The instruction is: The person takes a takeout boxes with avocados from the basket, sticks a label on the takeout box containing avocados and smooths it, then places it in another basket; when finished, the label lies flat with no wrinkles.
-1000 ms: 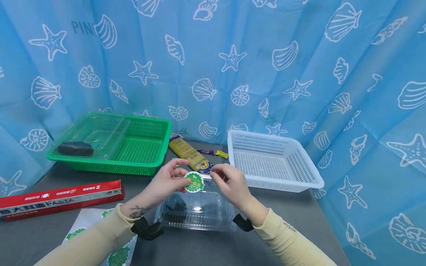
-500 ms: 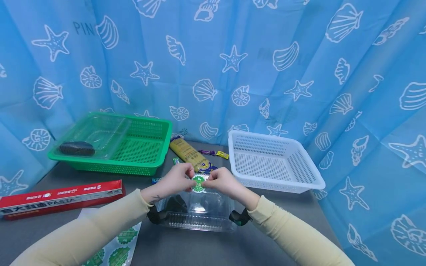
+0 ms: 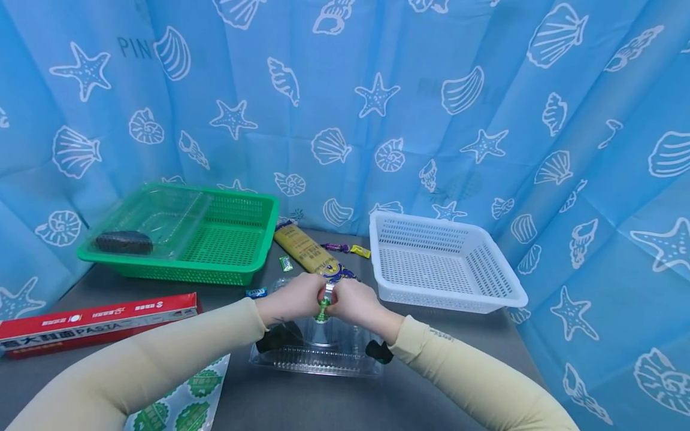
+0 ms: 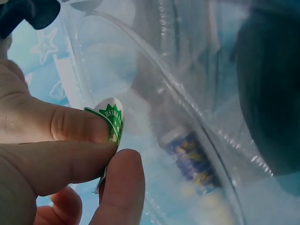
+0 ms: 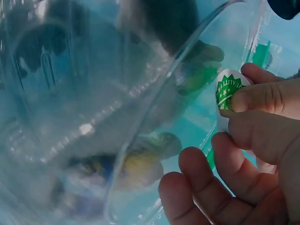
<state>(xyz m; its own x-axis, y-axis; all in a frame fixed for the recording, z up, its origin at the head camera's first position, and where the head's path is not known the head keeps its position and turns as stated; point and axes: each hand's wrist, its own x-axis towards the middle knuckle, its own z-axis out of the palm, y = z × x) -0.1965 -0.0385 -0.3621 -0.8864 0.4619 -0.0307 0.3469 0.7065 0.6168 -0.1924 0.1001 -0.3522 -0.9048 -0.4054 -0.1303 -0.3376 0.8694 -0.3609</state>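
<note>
Both hands have come together at the far edge of the clear plastic clamshell box (image 3: 318, 347) on the grey table (image 3: 431, 383); the round green-and-white sticker (image 3: 323, 311), flat a second ago, now folds over that edge. The left hand (image 3: 293, 298) and right hand (image 3: 353, 301) each pinch the sticker between thumb and fingers (image 4: 79, 124), apparently sealing the lid.

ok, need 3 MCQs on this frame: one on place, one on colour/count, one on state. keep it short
1. Where is the clear clamshell box that the hands work on?
A. inside the white basket
B. on the grey table, in front of both baskets
C. inside the green basket

2. How many baskets stand on the table?
A. two, one green and one white
B. three, all green
C. one, red

3. What are the left hand and right hand doing?
A. both lie flat on the table
B. both pinch the green-and-white sticker
C. one lifts the pasta box

Answers:
1 B: the box sits on the grey table, nearer than the baskets.
2 A: a green basket and a white basket show.
3 B: both wrist views show fingers pinching the sticker.
</note>
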